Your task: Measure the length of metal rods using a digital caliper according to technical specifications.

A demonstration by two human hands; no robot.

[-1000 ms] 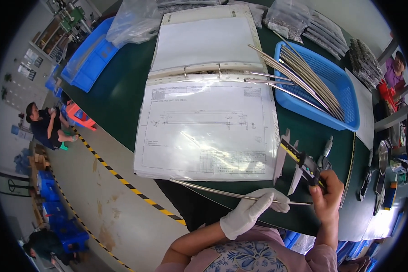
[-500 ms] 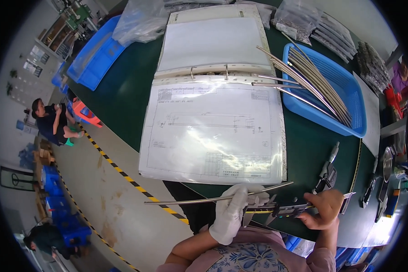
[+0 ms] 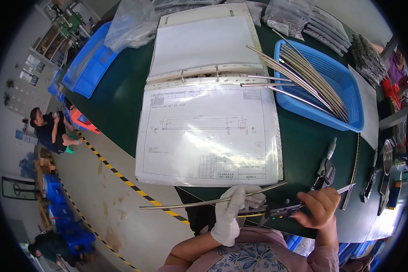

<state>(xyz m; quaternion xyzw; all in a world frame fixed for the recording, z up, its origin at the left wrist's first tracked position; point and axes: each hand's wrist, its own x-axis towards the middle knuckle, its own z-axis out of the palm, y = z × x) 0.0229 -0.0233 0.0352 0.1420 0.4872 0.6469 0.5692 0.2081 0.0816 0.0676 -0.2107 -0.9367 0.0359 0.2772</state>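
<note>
Gloved left fingers pinch a thin rod, and bare right fingers have swung their caliper down beside the gloved ones, bringing caliper and rod together.

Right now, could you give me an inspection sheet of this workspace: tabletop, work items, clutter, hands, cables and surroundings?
Surface: dark green tabletop, partly covered by an open binder showing a drawing.
Work items: thin metal rod and caliper; whether they touch is unclear. More rods lean in a blue basket.
Clutter: micrometer, blue tray, clear plastic bag, bagged small parts.
Hands: left hand, white-gloved, holds the rod; right hand, bare, grips the caliper.
Cables: nothing seen.
Surroundings: black-and-yellow floor tape, blue bins, a seated person at left.
</note>
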